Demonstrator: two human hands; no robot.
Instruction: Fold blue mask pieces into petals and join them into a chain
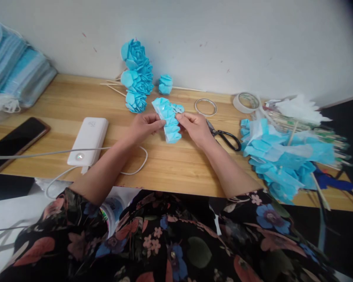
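Between my two hands, above the wooden table [164,168], is a pleated strip of light blue fabric [171,122] with scalloped edges. My left hand [147,126] pinches its left edge between thumb and finger. On the other side my right hand [195,126] is closed on the strip's upper right edge, where a small curled part shows. Just beyond lie several blue fabric flowers [137,74] on thin sticks, stacked against the wall. A smaller blue rolled flower [165,84] on a stick is beside them. Black-handled scissors [229,140] lie partly hidden behind my right hand.
Toward the right are a tape roll [247,102], a thin ring [206,107] and a heap of blue pleated strips [282,152]. A white power bank [88,139] with a cable and a phone [16,143] lie left. Packed blue face masks [17,64] fill the far left.
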